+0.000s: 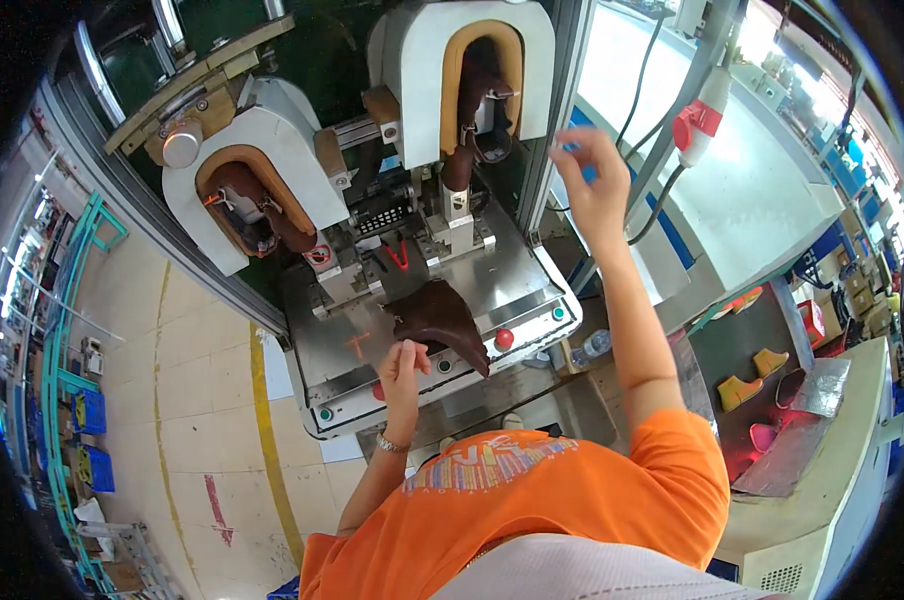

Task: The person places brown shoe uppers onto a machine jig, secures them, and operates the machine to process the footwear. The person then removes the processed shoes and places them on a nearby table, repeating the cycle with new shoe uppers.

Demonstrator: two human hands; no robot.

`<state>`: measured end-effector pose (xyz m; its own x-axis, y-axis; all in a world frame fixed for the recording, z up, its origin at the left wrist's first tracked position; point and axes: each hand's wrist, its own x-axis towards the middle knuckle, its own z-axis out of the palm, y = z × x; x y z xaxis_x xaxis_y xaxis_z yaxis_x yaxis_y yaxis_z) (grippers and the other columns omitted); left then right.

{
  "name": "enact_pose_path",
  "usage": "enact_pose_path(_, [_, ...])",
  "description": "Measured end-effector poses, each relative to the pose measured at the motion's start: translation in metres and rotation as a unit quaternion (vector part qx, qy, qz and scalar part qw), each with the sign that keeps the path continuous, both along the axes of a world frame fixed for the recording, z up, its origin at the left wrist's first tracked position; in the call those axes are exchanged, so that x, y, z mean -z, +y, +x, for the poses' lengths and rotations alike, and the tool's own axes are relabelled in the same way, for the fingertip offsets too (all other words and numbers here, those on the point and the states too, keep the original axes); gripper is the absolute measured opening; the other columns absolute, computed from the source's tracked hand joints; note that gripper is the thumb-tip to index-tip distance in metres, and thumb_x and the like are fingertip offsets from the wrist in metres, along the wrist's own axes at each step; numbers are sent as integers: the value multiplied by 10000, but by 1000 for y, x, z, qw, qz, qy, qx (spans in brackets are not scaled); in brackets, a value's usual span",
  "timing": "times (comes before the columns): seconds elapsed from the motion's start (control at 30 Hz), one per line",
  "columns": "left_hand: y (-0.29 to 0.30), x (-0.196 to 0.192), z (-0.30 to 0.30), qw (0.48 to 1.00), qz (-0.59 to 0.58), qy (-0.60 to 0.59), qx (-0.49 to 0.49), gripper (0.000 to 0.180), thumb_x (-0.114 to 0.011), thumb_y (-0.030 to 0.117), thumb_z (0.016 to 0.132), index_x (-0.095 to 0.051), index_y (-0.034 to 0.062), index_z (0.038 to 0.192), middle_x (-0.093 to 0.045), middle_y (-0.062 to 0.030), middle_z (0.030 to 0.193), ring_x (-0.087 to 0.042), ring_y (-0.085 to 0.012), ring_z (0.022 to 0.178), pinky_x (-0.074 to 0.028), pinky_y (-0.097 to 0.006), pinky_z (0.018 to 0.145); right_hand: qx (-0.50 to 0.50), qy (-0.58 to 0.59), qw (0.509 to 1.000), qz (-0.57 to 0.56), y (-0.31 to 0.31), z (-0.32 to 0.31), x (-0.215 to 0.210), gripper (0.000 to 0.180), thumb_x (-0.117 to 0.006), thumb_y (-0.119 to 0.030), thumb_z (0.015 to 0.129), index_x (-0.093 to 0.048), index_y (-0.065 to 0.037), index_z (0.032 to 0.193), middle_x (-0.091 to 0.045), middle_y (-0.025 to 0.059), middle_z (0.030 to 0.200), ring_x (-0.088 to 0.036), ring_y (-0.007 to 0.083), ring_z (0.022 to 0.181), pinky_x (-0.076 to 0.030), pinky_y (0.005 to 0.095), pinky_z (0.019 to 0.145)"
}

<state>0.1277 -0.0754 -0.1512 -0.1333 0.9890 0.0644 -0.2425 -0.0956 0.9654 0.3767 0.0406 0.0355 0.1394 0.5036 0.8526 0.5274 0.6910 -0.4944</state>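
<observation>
While the left hand (404, 362) pinches the dark brown shoe upper (440, 318) resting on the machine's steel surface (512, 270), keeping it steady below the padded moulds, the right hand (594, 180) lifts empty, fingers loosely spread.

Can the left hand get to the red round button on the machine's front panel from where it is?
Probably yes: the left hand holds the dark brown leather piece, and the red button sits close beside it with nothing between.
</observation>
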Motion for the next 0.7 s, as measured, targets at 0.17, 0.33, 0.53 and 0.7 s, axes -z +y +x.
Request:
enact_pose_path(0.17, [3,-10,4,997,17,49,55,204,-468,170,905,-574,9,837,-542,-17,676,-510,-77,635,-420,-214,602,-7,-82,995,53,29,-6,-31,230,-630,7,700,-583,-41,920,-545,75,876,-511,141,576,-425,250,544])
enact_pose_path(0.33, [5,-14,-1,990,60,90,92,126,-511,87,873,-540,10,969,-567,-29,811,-530,-78,729,-437,-215,667,-26,-120,991,56,42,-12,-35,307,-642,-20,700,-584,-74,996,-534,66,932,-512,149,603,-436,260,560])
enact_pose_path(0.53, [2,-47,11,957,145,243,55,232,-561,45,819,-505,7,1041,-565,-60,916,-536,-122,825,-430,-251,744,27,-187,974,127,34,-14,-32,286,-644,-13,676,-600,-82,950,-550,68,896,-539,191,645,-445,282,572])
enact_pose_path(0.7, [-5,-73,34,898,258,355,12,405,-630,55,736,-465,7,1102,-514,-131,1072,-493,-244,1002,-373,-338,876,77,-227,954,179,-22,-9,-30,186,-618,-2,652,-610,-62,829,-574,34,806,-517,251,647,-436,310,595])
